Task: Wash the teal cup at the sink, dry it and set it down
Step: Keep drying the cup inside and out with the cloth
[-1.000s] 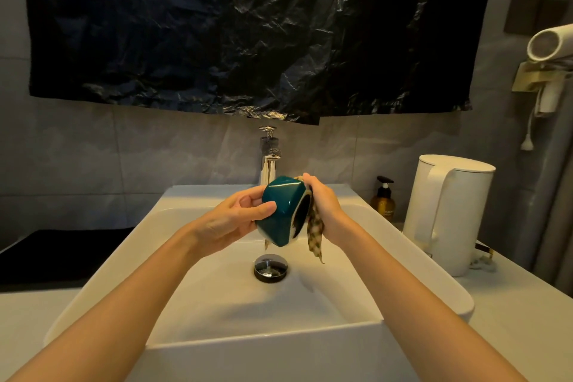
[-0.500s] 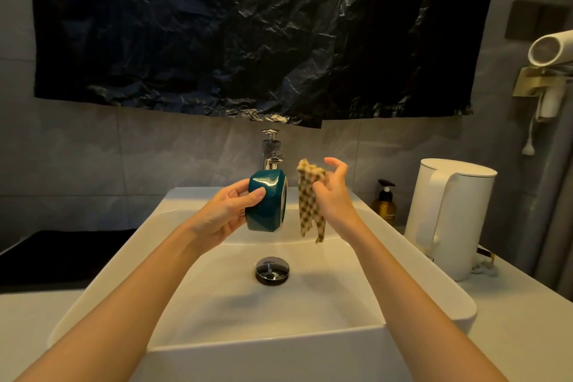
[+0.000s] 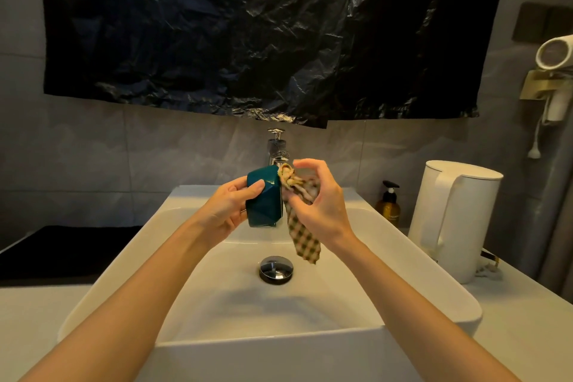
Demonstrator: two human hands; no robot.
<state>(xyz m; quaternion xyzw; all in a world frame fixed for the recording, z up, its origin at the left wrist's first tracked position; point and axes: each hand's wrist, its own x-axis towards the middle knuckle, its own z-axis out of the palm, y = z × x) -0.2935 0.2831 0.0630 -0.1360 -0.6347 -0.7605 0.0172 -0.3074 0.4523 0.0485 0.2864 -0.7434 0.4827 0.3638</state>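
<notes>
Drying step: you hold the teal cup (image 3: pixel 263 195) above the sink (image 3: pixel 434 273), in front of the tap (image 3: pixel 277 149). I see no water running, so I judge the wash done and the wipe under way.
Left grip: your left grip (image 3: pixel 231 208) is wrapped round the cup's body, thumb across the near face.
Right grip: your right grip (image 3: pixel 322 205) pinches a checked cloth (image 3: pixel 302 226). Its bunched top touches the cup's upper right edge and its tail hangs toward the drain plug (image 3: pixel 276 269).
Key relation: the cup lies just left of the right grip, on its side, long axis roughly left to right. The mouth seems to face the cloth, though the cloth hides the rim.
Next move: likely push the bunched cloth leftward along that axis, into the mouth.
Set-down: the tabletop (image 3: pixel 527 335) by the white kettle (image 3: pixel 455 217) lies to your right. The cup is not there yet.
</notes>
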